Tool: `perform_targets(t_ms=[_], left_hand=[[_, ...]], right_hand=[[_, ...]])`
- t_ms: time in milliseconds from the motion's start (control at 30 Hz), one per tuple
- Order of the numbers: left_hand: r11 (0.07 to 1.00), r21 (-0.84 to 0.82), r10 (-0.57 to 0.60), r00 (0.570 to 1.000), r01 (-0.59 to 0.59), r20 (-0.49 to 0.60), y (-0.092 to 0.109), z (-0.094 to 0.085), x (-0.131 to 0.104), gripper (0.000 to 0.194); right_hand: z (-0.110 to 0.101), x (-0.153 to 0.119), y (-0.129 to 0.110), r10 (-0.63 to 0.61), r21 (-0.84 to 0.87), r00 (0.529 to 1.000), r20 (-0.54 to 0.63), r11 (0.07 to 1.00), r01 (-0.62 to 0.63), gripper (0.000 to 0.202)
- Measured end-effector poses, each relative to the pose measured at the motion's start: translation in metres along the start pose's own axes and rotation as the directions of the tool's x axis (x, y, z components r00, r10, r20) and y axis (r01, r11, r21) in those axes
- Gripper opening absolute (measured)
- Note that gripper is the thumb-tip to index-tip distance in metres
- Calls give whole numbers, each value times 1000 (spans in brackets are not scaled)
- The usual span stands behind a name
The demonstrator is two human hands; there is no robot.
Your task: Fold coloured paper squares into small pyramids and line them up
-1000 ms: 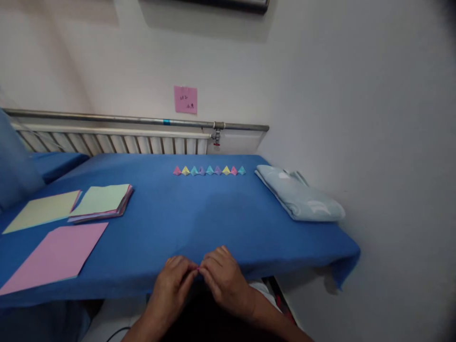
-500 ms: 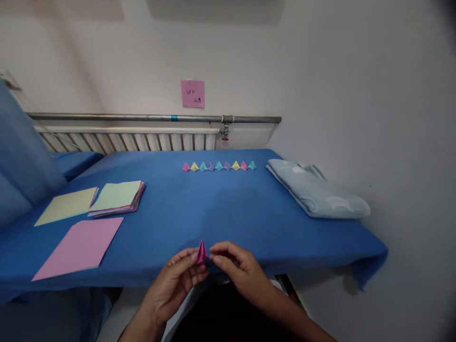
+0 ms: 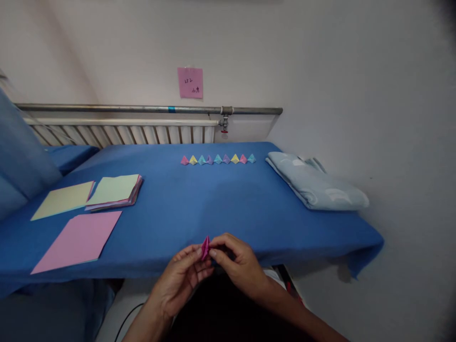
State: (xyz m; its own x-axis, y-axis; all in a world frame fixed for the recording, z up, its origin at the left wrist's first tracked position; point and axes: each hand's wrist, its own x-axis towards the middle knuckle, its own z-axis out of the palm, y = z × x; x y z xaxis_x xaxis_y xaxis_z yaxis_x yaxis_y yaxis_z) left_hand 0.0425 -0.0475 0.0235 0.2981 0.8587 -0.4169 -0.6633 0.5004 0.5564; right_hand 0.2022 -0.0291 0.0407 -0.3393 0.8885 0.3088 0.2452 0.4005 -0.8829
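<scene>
A small magenta folded-paper piece [image 3: 205, 248], pointed at the top, is held upright above the near edge of the blue-covered table [image 3: 171, 209]. My left hand [image 3: 183, 275] pinches its left side between thumb and fingers. From the right, my right hand [image 3: 237, 261] has its thumb and forefinger closed on the piece's other side. Farther back, a row of several small folded-paper pieces [image 3: 218, 159] in pink, yellow, blue and purple lies across the cloth.
To the left lie a stack of paper squares [image 3: 116, 190] with pale green on top, yellow sheets [image 3: 63, 200] and pink sheets [image 3: 80, 242]. A folded light-blue blanket [image 3: 317, 183] rests at the right. Behind stand a radiator [image 3: 142, 135] and a pipe [image 3: 124, 109]; a pink note [image 3: 190, 82] is on the wall.
My right thumb and forefinger have closed onto the magenta paper piece, which has shifted slightly right and tilted. The whole view has moved a little, so the table sits higher.
</scene>
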Motion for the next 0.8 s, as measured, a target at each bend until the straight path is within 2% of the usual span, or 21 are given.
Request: perform_targets(t_ms=[100,200,333,500,667,733,800], left_hand=[[999,42,22,1000,-22,-10,-1,0,0,18],[995,95,33,998,-29,-44,0,2,-2,19],[990,142,14,996,-1,-87,3,2,-5,24],[978,206,-6,994,29,-113,7,1,-5,31],[958,280,-28,995,55,-100,8,2,-4,34],[941,338,5,993,34,-116,7,3,-4,34],[885,465,116,983,-37,-143,8,4,-5,33]], right_hand=[[-1,-2,2,-30,-31,999,-22,999,29,10],[-4,-3,4,-158,-73,987,-32,985,155,14],[-10,-4,6,-267,-114,963,46,956,270,22],[-13,-5,8,-284,-146,945,162,940,307,23],[-11,-4,11,-318,-127,929,188,930,344,20],[-10,-2,11,-308,-141,936,169,933,332,18],[-10,0,11,-285,-176,951,124,936,303,17]])
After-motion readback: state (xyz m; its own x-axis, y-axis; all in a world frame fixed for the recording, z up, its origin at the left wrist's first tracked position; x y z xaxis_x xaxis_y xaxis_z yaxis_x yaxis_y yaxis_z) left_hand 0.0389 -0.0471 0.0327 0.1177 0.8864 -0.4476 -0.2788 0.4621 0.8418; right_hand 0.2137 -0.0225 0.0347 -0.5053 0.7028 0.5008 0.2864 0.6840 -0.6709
